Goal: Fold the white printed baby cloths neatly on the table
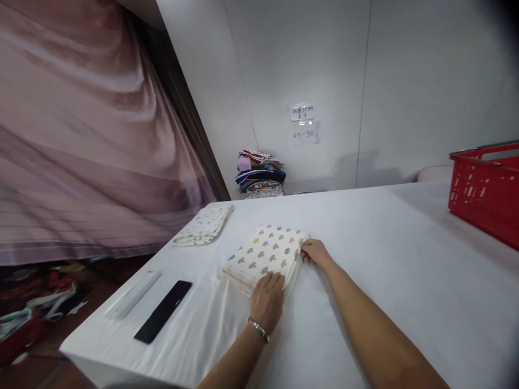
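A folded white cloth [270,249] printed with grey mushroom shapes and a few coloured figures lies on the white-covered table in front of me. My left hand [268,299], with a bracelet at the wrist, rests on its near edge with the fingers laid flat on top. At the far right corner, my right hand [315,253] pinches the cloth's edge between thumb and fingers. Another folded white cloth [206,224] with small dark marks sits apart at the table's far left.
A black flat strip [163,312] and a clear plastic pack [133,294] lie on the left. A red basket [486,194] stands at the right. Folded fabrics [261,175] are stacked beyond the far edge by the wall. A pink curtain [89,119] hangs at left.
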A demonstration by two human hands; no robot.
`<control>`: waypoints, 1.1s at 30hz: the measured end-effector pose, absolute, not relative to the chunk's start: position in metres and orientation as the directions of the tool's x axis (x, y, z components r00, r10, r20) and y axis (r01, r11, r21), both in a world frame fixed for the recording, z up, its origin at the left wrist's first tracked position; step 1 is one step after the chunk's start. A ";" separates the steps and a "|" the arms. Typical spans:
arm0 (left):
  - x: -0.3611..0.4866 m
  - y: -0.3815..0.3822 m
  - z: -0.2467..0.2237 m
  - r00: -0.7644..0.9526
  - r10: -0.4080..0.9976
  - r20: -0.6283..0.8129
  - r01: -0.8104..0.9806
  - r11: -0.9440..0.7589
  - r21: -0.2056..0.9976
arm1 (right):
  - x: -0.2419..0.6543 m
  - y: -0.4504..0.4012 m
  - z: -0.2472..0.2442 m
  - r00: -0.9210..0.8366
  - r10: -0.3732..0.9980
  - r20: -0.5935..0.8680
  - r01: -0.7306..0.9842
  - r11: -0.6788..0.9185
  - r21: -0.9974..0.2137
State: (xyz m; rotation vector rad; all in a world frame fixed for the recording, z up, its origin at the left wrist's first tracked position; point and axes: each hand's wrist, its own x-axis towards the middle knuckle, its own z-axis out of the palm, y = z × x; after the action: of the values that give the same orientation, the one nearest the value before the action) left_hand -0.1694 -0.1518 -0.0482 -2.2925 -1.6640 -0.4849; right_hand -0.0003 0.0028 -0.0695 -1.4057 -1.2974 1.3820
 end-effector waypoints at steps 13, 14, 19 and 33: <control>-0.160 -0.159 -0.051 0.230 0.900 0.370 0.958 -0.276 0.074 | -0.010 -0.020 -0.048 -0.293 0.893 0.340 0.673 0.446 -0.590; -0.159 -0.159 -0.051 0.224 0.902 0.369 0.958 -0.274 0.088 | -0.014 -0.023 -0.052 -0.379 0.881 0.285 0.723 0.473 -0.502; -0.161 -0.171 -0.056 0.225 0.905 0.362 0.951 -0.285 0.120 | -0.018 -0.026 -0.068 -0.465 0.877 0.122 0.829 0.479 -0.288; -0.216 -0.207 -0.046 0.042 0.896 0.443 0.886 -0.239 0.398 | -0.049 -0.066 -0.046 -0.593 0.782 0.193 0.766 0.621 -0.166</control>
State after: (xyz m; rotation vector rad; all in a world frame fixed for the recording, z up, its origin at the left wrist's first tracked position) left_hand -0.2157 -0.2071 -0.0462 -2.2796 -1.9479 -0.9898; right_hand -0.0489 -0.0655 -0.0464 -1.2649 -2.5999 0.0959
